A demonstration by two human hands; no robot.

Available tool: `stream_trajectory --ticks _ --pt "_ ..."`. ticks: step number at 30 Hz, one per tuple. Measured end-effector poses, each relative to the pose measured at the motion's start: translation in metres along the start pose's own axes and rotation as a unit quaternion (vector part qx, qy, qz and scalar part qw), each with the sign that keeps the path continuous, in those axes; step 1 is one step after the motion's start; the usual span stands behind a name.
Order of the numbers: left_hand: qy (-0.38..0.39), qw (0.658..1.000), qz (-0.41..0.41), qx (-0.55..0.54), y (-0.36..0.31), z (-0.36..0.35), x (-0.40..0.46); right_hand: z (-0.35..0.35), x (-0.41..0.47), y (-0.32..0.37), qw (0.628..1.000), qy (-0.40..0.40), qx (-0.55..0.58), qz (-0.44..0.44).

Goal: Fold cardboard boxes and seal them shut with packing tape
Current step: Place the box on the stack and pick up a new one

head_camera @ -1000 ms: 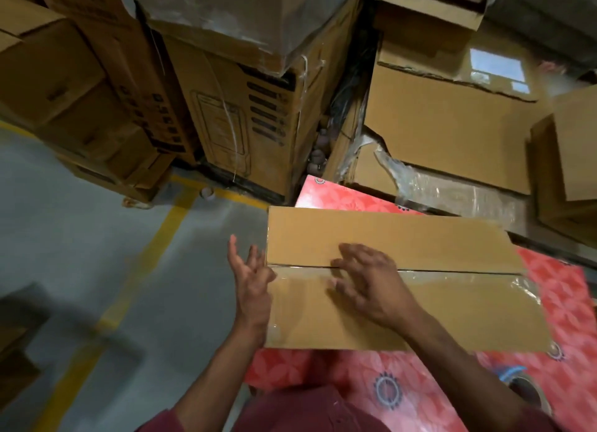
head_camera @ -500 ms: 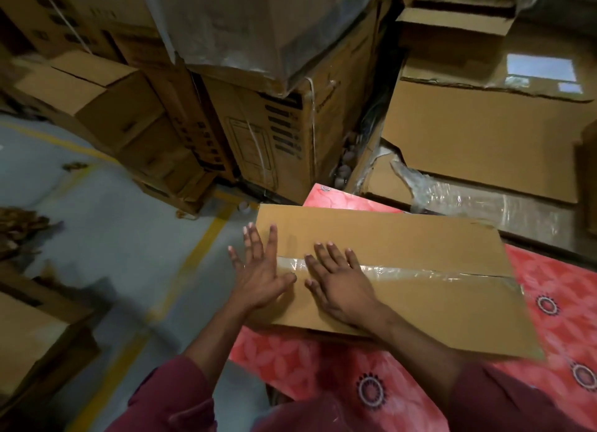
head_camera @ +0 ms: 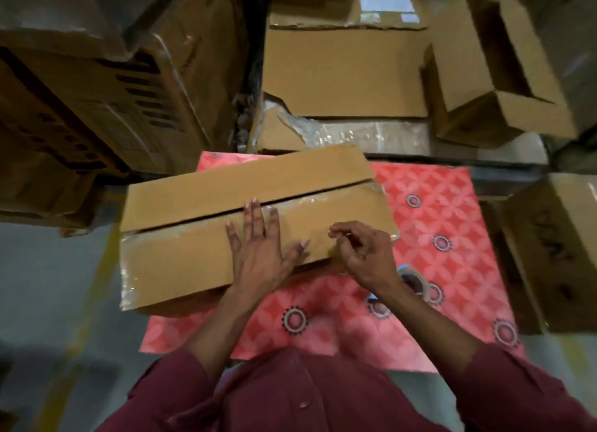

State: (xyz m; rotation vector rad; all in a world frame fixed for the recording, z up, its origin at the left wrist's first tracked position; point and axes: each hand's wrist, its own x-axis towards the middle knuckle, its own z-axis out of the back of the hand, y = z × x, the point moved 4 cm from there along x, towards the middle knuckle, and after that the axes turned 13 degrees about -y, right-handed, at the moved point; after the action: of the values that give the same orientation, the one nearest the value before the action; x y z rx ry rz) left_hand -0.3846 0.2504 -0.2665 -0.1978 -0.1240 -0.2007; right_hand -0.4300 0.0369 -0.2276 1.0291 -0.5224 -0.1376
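A long brown cardboard box (head_camera: 200, 263) lies on a red patterned mat (head_camera: 429, 225), its two top flaps meeting at a seam with clear tape along it. My left hand (head_camera: 258, 247) lies flat on the near flap, fingers spread, fingertips at the seam. My right hand (head_camera: 365, 250) hovers at the box's near right edge with its fingers curled; I see nothing in it. A roll of packing tape (head_camera: 416, 281) lies on the mat just right of my right wrist, partly hidden by it.
Stacked printed cartons (head_camera: 97, 102) crowd the far left. Flat cardboard and plastic wrap (head_camera: 349, 73) lie beyond the mat. An open empty box (head_camera: 491, 66) sits at the far right, another carton (head_camera: 555, 247) to the right. Grey floor with a yellow line (head_camera: 97, 286) lies left.
The view has swung right and down. My left hand has moved from the box's left end to its middle. My right hand has lifted off the taped seam and curled at the near right edge.
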Motion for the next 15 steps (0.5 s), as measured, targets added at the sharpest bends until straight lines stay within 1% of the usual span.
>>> stream_trajectory --ticks 2,4,5,7,10,14,15 --pt "-0.014 1.000 -0.004 -0.006 -0.012 -0.005 -0.003 0.043 -0.027 -0.029 0.999 -0.006 -0.053 0.008" --pt "-0.015 1.000 0.012 -0.008 -0.015 -0.007 -0.003 0.071 -0.045 -0.064 0.988 0.047 -0.144 -0.024" --pt "-0.012 1.000 0.019 -0.006 -0.015 -0.007 -0.003 0.082 -0.049 -0.084 0.973 0.091 -0.206 -0.044" --pt "-0.009 1.000 0.017 0.004 -0.017 -0.006 -0.003 0.095 -0.051 -0.118 0.932 0.179 -0.310 -0.050" --pt "-0.010 1.000 0.015 0.010 -0.019 -0.005 -0.002 0.098 -0.041 -0.147 0.880 0.289 -0.376 0.027" --pt "-0.008 0.999 0.025 0.021 -0.019 -0.005 0.001 0.080 -0.029 -0.167 0.769 0.417 -0.470 0.120" --pt "-0.007 0.999 0.026 0.020 -0.020 -0.005 0.002 0.074 -0.028 -0.172 0.751 0.438 -0.477 0.133"
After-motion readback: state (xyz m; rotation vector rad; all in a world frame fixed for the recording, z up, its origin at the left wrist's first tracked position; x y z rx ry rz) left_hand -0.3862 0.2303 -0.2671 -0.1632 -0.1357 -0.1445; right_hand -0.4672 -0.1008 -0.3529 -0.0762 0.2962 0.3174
